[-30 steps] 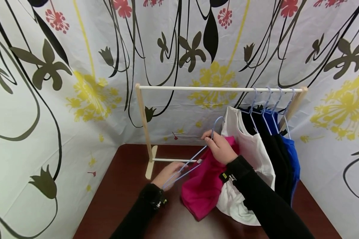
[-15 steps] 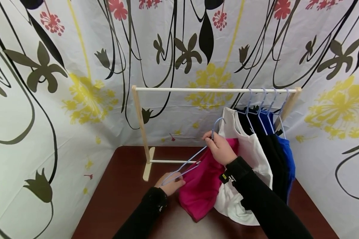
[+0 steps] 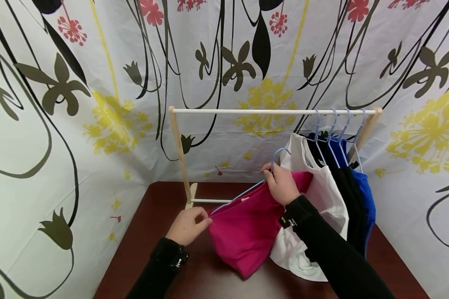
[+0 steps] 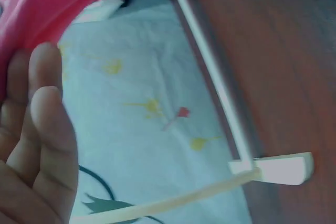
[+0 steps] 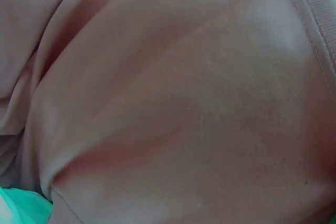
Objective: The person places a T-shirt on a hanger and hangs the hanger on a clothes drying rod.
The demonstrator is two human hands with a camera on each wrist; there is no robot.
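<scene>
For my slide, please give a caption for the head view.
Two hands fit a pink garment on a blue hanger beside a wooden rack.

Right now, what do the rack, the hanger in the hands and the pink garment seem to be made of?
Rack: pale, unpainted wood, matte, by its colour. Hanger: thin light-blue rod, probably coated wire or plastic. Pink garment: soft knit fabric, matte; it folds and drapes loosely.

Light: bright, even, soft; faint shadows under the shirt [image 3: 243,232].
Head view: sharp, wide-angle bending at the edges.
Left wrist view: blurred, hand [image 4: 31,150] out of focus.
Right wrist view: soft, close cloth [image 5: 173,103] fills the frame.
</scene>
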